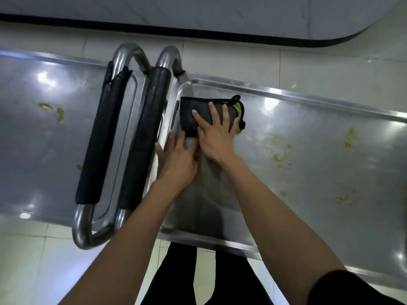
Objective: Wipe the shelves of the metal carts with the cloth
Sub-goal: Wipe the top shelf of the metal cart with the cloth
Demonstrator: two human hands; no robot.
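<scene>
Two hands work here: our right hand [217,130] presses spread fingers flat on the soft, light folded black-and-yellow cloth [199,114] at the right steel cart shelf's [308,155] ten o'clock corner, left hand [178,157] flat beside it; we'd pinch an edge.

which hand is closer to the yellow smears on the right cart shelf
Right. The right hand presses flat on the dark cloth, just left of the yellow smears; the left hand rests farther left, by the padded handle.
</scene>
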